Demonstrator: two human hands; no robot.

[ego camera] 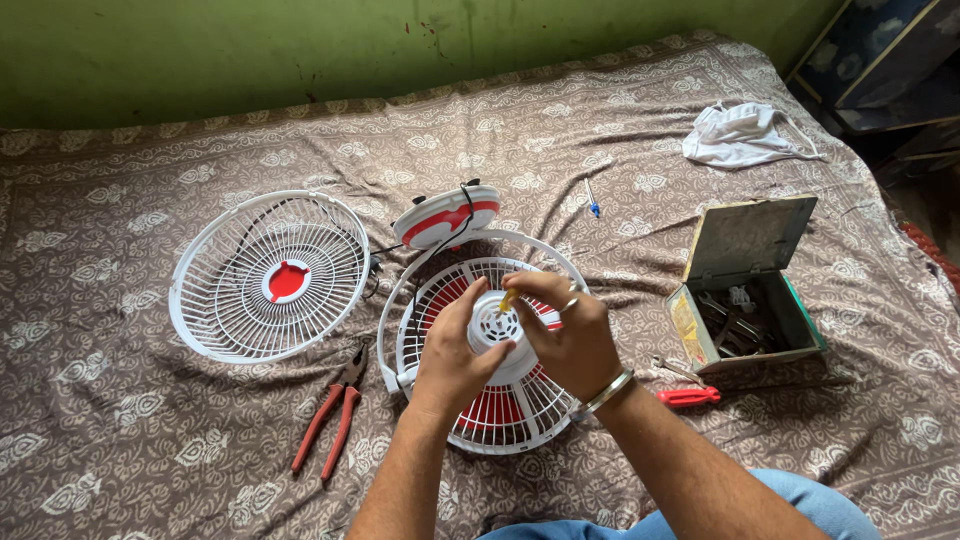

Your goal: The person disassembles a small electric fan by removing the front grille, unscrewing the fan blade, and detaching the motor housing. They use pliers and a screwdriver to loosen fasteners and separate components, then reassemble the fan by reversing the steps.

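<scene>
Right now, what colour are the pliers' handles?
Red-orange, plain; the pliers show best in the head view.

The fan guard (515, 400) under the hands looks like white plastic, smooth, as does the loose grille (240, 300), whose red hub is glossy. The base (446, 215) is shiny red and white plastic. The pliers (335, 405) have dull grey metal jaws and matt red grips. The toolbox (745, 290) is worn, scuffed metal. The bedsheet (120, 420) is soft, matt patterned cloth; the white rag (740, 135) is crumpled cloth. 1 bangle (603, 395) gleams like metal.
</scene>
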